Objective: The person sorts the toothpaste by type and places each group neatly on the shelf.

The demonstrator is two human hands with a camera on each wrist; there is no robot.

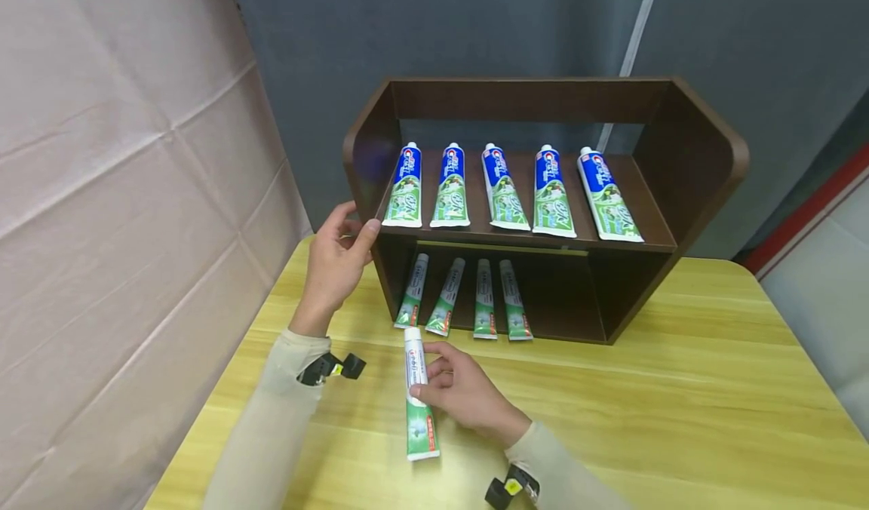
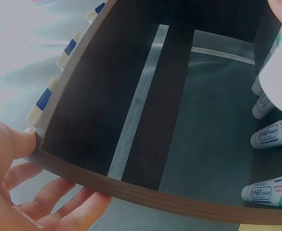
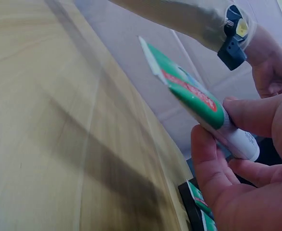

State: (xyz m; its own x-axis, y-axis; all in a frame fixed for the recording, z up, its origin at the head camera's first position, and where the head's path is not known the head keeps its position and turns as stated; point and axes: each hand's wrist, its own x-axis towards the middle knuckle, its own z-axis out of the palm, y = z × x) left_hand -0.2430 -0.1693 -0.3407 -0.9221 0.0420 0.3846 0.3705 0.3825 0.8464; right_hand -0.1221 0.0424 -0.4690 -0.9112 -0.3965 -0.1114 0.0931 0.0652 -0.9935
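My right hand [image 1: 471, 395] pinches a white-and-green toothpaste tube [image 1: 416, 367] between thumb and fingers, above the table in front of the shelf. Its white cap points toward the shelf and its flat green end toward me. In the right wrist view the tube [image 3: 193, 91] is held clear of the wood. My left hand [image 1: 333, 265] grips the left side panel of the dark brown two-tier shelf [image 1: 529, 91]. The left wrist view shows the thumb on one side of the panel's edge and the fingers [image 2: 83, 211] on the other.
Several blue-and-green toothpaste tubes [image 1: 450, 185] lie in a row on the upper tier. On the lower tier, several white-and-green tubes [image 1: 485, 299] lie toward the left. The shelf stands on a yellow wooden table [image 1: 679, 404], with a pale draped cloth [image 1: 136, 193] at left.
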